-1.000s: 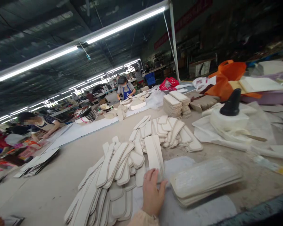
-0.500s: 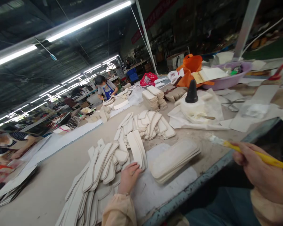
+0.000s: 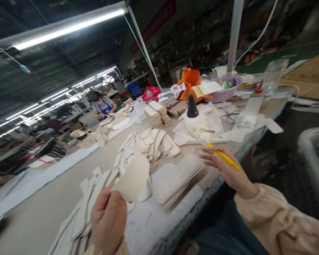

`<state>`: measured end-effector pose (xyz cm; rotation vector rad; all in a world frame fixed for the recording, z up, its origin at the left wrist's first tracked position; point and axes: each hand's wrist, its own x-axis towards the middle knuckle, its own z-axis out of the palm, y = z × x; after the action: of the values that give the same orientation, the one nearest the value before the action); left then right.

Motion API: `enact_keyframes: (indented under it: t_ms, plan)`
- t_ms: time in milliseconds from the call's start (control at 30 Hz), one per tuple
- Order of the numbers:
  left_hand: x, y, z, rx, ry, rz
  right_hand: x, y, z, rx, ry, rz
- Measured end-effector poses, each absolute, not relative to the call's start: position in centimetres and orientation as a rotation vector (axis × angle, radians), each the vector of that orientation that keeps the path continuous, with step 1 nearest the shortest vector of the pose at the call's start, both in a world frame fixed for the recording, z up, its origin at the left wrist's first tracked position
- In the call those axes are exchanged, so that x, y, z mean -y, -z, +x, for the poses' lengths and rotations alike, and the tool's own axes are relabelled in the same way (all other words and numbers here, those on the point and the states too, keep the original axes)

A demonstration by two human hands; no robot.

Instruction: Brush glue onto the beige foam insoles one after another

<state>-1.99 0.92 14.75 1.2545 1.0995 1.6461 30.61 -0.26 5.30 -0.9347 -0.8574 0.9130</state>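
My left hand (image 3: 108, 219) is lifted above the table, pinching one flat beige insole piece (image 3: 134, 175) by its lower end. My right hand (image 3: 227, 170) sits at the table's near edge and holds a yellow-handled brush (image 3: 223, 157), its bristle end pointing toward the white glue pot with a black cone cap (image 3: 192, 106). Below my left hand lie rows of several beige pieces (image 3: 95, 198) spread on the table. Between my hands rests a neat stack of pieces (image 3: 179, 179) on a white sheet (image 3: 159, 221).
Another fan of pieces (image 3: 154, 143) and tall stacks (image 3: 156, 115) lie further back. Scissors (image 3: 230, 117), a purple basin (image 3: 224, 94), an orange bag (image 3: 191, 78) and a glass jar (image 3: 272, 76) sit at the right. A person in a blue apron (image 3: 101, 106) works far down the table. A grey bin (image 3: 315, 159) stands on the floor.
My left hand picked one piece off the spread and raised it. My right hand brought the brush in over the table edge. The view turned right.
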Motion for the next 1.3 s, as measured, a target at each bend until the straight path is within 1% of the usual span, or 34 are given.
enact_keyframes:
  t_ms: [100,167,267,400,533,633,767,900,1033,1167,1300]
  plan:
    - [-1.1,-13.4,1.3,-0.928,-1.461,1.094,-1.2,-6.5,29.4,0.831,-1.187,-0.742]
    - [-1.5,-11.7,2.3,-0.885,-1.329,1.028,-1.8,-7.2,28.9,0.813,-1.272,-0.673]
    - [-1.9,-10.0,2.3,-0.854,-1.233,0.932,-2.5,-7.5,28.5,0.831,-1.226,-0.716]
    - [-1.8,-10.5,1.4,-0.803,-1.24,0.84,-2.8,-6.4,28.3,0.906,-1.074,-0.835]
    - [-1.7,-11.8,1.3,-0.747,-1.249,0.864,-2.6,-5.9,27.6,0.874,-1.197,-0.824]
    - [-1.9,-11.9,1.7,-0.777,-1.176,0.931,-2.5,-6.3,27.5,0.835,-1.269,-0.779]
    - [-2.4,-10.8,1.4,-1.154,-1.023,1.189,-3.1,-5.9,28.6,0.824,-1.134,-0.904]
    - [-3.3,-9.1,0.4,-1.462,-0.821,1.449,-4.4,-4.2,29.7,0.887,-0.873,-1.126]
    - [-4.0,-7.5,-0.4,-1.598,-0.705,1.561,-5.0,-3.7,29.7,1.132,-0.72,-1.354]
    - [-4.3,-6.2,-0.6,-1.648,-0.609,1.667,-4.9,-3.9,29.5,1.32,-0.418,-1.52]
    - [-4.3,-5.0,-0.6,-1.669,-0.574,1.743,-5.0,-3.2,29.7,1.365,-0.404,-1.58]
